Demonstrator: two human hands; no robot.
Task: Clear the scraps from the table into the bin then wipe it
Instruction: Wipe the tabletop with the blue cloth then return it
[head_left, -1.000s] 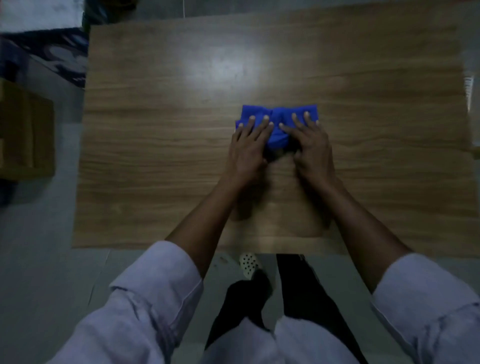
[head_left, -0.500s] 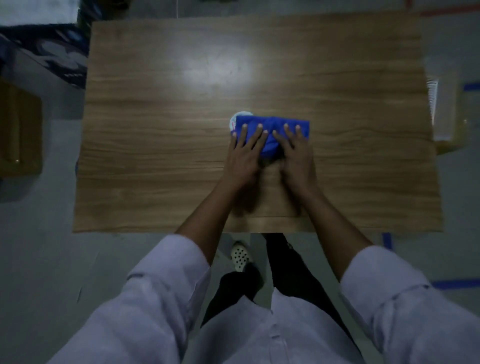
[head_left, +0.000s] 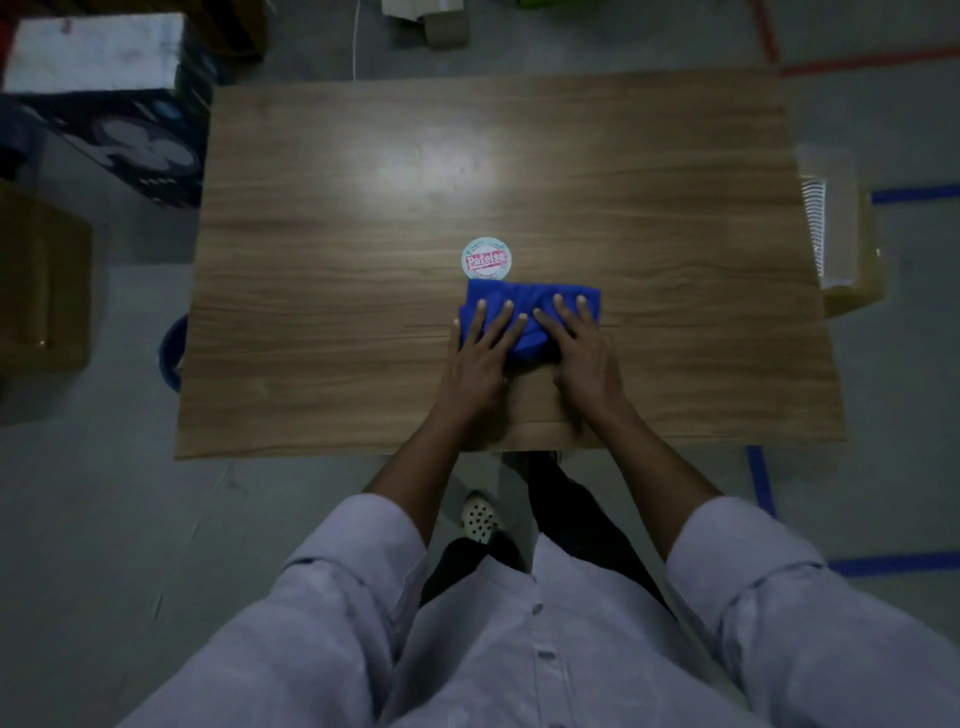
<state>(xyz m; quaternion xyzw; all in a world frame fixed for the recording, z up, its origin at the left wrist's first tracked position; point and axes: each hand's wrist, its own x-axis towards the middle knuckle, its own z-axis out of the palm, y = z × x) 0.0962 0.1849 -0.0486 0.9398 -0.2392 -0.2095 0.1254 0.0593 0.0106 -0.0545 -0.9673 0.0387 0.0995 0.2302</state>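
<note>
A folded blue cloth (head_left: 524, 299) lies on the wooden table (head_left: 337, 291), a little right of its middle. My left hand (head_left: 480, 358) and my right hand (head_left: 584, 353) both press flat on the cloth's near part, fingers spread, side by side. Just beyond the cloth's far left corner sits a round white sticker (head_left: 486, 258) with red lettering. A blue bin (head_left: 174, 353) shows only as a rim past the table's left edge, mostly hidden under the tabletop.
A brown cardboard box (head_left: 44, 291) stands on the floor at left, and a dark patterned box (head_left: 130, 140) beyond it. At the table's right edge is a white ribbed container (head_left: 831, 218) on a yellowish box. Blue and red tape lines mark the floor.
Both hands have drawn the cloth toward the near edge of the table, uncovering the round sticker. The view has pulled back, so more floor shows.
</note>
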